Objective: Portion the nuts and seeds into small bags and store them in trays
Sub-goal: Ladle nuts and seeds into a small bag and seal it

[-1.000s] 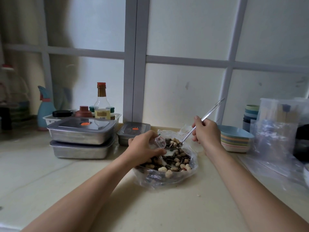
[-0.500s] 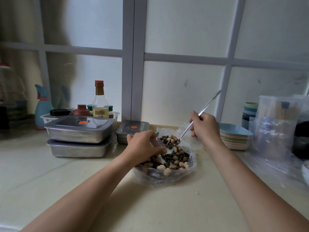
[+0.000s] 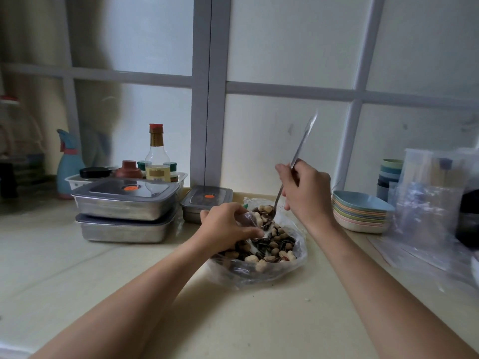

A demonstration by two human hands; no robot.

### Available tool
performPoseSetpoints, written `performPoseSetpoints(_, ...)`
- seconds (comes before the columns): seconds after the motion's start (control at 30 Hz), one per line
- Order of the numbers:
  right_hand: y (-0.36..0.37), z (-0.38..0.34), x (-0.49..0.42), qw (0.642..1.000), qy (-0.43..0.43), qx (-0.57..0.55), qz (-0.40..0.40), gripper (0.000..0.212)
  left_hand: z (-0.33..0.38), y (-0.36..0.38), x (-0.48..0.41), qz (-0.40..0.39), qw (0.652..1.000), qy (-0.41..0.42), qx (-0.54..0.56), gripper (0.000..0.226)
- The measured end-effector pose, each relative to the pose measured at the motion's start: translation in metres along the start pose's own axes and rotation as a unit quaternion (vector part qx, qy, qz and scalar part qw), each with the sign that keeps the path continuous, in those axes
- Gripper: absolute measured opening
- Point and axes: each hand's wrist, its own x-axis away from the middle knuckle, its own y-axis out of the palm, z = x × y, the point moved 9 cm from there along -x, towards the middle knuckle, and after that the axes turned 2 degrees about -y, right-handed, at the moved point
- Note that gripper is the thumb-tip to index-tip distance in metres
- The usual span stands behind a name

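Right hand (image 3: 308, 193) has its fingers wrapped around the middle of a long, skinny metal spoon (image 3: 303, 140). The shiny handle sticks out above the knuckles, pointing up and slightly right toward the frosted window. The bowl end hangs below and left of the grip, loaded with a few pale peanuts. So the long axis is steep, nearly upright, with the bowl tipped toward the other hand.

Left hand (image 3: 228, 226) is curled round a small clear bag (image 3: 249, 219), pinching the crinkly film near its mouth. The spoon bowl sits right at that opening.

Both hover over a big, wrinkled, see-through plastic bag (image 3: 295, 265), slumped open on the smooth cream counter (image 3: 129, 275). It holds a loose pile of nuts and seeds (image 3: 274, 246): lumpy tan peanut shells mixed with dark striped seeds.

Off to the left are two brushed-steel rectangular trays (image 3: 124, 211), stacked, with grey lids and an orange dot on top. A smaller lidded tray (image 3: 207, 200) sits just behind the left hand. A stack of pastel plates (image 3: 360, 216) is on the right.
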Motion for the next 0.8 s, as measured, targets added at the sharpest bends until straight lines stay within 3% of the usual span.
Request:
performPoseSetpoints(0.23,0.005,-0.036,-0.003,0.989,-0.144,0.019,0.041,0.032,-0.012,-0.001,-0.003,0.01,0.991,-0.044,0.124,0.073)
performPoseSetpoints(0.4,0.003,-0.04,-0.004,0.983,-0.169,0.021,0.073,0.03,-0.013,0.001,-0.001,-0.007,0.987,-0.047,0.155,0.076)
performPoseSetpoints(0.6,-0.006,-0.043,-0.002,0.978,-0.184,0.03,0.097,0.028,-0.008,-0.003,0.001,-0.001,0.985,-0.042,0.165,0.065)
performPoseSetpoints(0.73,-0.009,-0.048,0.001,0.975,-0.191,0.024,0.108,0.026,-0.01,-0.004,-0.001,0.01,0.987,-0.041,0.154,0.072)
performPoseSetpoints(0.8,-0.01,-0.05,0.001,0.974,-0.197,0.026,0.111,0.025,-0.009,-0.005,0.0,0.012,0.986,-0.04,0.161,0.063)
